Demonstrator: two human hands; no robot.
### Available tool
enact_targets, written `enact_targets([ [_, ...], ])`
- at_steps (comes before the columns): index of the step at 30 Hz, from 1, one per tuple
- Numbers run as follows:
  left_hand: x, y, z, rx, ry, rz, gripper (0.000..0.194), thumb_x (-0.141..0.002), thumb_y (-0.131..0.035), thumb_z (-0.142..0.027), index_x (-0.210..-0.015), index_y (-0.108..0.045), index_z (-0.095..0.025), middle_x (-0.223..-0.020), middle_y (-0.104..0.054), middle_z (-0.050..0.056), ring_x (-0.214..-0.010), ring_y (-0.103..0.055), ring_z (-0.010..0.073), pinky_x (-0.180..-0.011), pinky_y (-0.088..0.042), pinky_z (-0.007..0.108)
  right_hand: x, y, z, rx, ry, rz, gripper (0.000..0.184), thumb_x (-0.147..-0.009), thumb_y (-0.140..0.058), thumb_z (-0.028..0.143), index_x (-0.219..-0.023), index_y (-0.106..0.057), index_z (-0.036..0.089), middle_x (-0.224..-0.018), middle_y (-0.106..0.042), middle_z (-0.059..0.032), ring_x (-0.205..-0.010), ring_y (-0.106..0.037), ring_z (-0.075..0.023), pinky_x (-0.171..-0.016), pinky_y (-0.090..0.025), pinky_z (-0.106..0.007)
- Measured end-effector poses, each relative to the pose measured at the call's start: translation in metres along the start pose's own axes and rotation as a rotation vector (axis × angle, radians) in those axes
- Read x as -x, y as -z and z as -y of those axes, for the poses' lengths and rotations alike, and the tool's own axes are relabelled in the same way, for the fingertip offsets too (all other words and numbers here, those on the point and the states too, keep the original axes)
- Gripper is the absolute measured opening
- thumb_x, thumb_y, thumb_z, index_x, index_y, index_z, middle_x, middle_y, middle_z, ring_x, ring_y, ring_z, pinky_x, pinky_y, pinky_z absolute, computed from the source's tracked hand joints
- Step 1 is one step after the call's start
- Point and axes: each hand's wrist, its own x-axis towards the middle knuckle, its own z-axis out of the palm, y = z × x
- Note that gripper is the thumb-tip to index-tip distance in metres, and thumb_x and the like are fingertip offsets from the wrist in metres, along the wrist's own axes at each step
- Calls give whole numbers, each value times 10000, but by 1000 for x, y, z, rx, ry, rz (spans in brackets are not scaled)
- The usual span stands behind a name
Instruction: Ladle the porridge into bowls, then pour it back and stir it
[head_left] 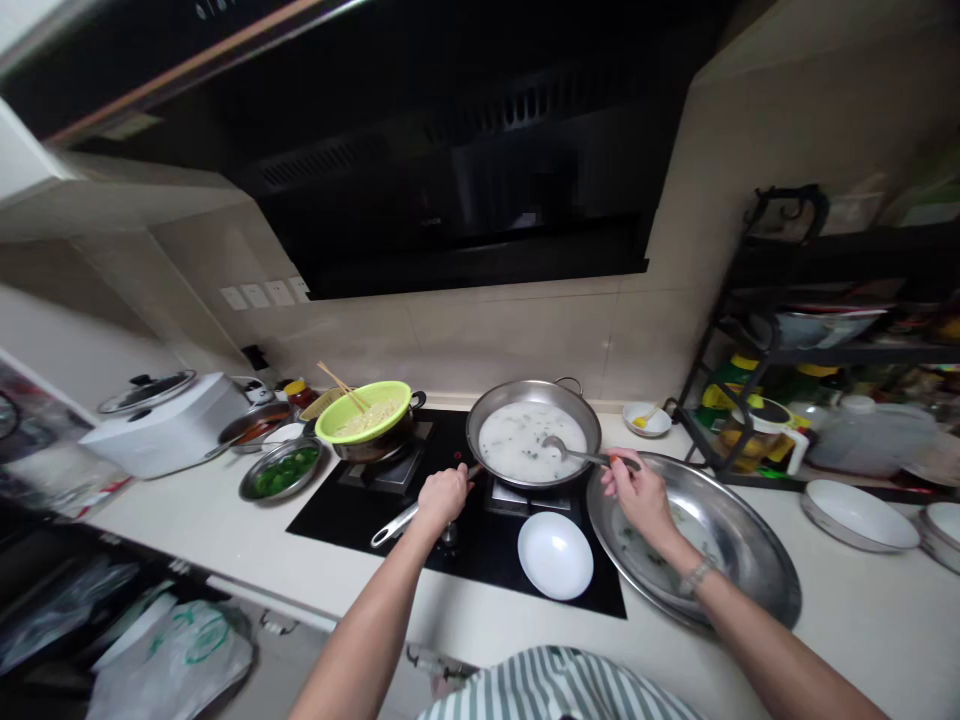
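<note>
My left hand is closed around the long metal handle of a wide steel wok, which stands on the stove. White, milky soup with small green bits fills much of the wok. In my right hand is a metal ladle, its bowl dipping into the soup near the middle. Beneath my right hand lies a large steel basin with some cloudy liquid and green bits in it. A white bowl sits on the stove's front edge, between my two arms.
Left on the stove, a lime-green basin of noodles with chopsticks rests over a pot. Beside it is a steel plate of green leaves. A small white dish stands behind the basin, near a black rack. The range hood hangs above.
</note>
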Motion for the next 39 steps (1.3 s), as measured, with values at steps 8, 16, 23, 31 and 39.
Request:
enact_targets([
  [8, 0, 0, 0, 0, 1, -5, 311, -971, -380, -349, -1154, -536, -152, -1044, -712, 161, -972, -697, 303, -783, -518, 391, -14, 4, -10, -128, -143, -208, 347, -750, -607, 518, -864, -568, 192, -510, -618, -21, -441, -609, -220, -437, -484, -321],
  [16, 2, 2, -1, -1, 6, -1, 316, -971, -379, -351, -1161, -533, -150, -1051, -710, 161, -971, -696, 303, -780, -520, 391, -15, 10, -9, -172, -158, -270, 331, -714, -646, 482, -852, -589, 187, -459, -584, 3, -481, -637, -230, -508, -518, -333],
  [23, 0, 1, 0, -7, 7, 3, 320, -975, -374, -355, -1166, -531, -152, -1042, -709, 163, -963, -697, 301, -774, -516, 390, -18, 12, -10, -216, -192, -315, 278, -691, -656, 428, -836, -584, 202, -488, -603, -2, -469, -634, -222, -422, -482, -297],
  [31, 0, -2, 0, -17, 5, -9, 327, -976, -374, -362, -1166, -541, -155, -1039, -711, 163, -964, -698, 301, -775, -517, 388, -16, 12, -11, -269, -214, -318, 208, -694, -651, 370, -815, -584, 214, -501, -603, 8, -482, -639, -212, -405, -479, -283],
  [39, 0, -3, 1, -18, 1, -11, 339, -974, -368, -354, -1180, -538, -146, -1041, -712, 163, -968, -695, 310, -775, -519, 402, -14, 14, -5, -294, -245, -324, 162, -688, -628, 321, -807, -581, 221, -520, -610, 4, -470, -629, -197, -389, -475, -273],
])
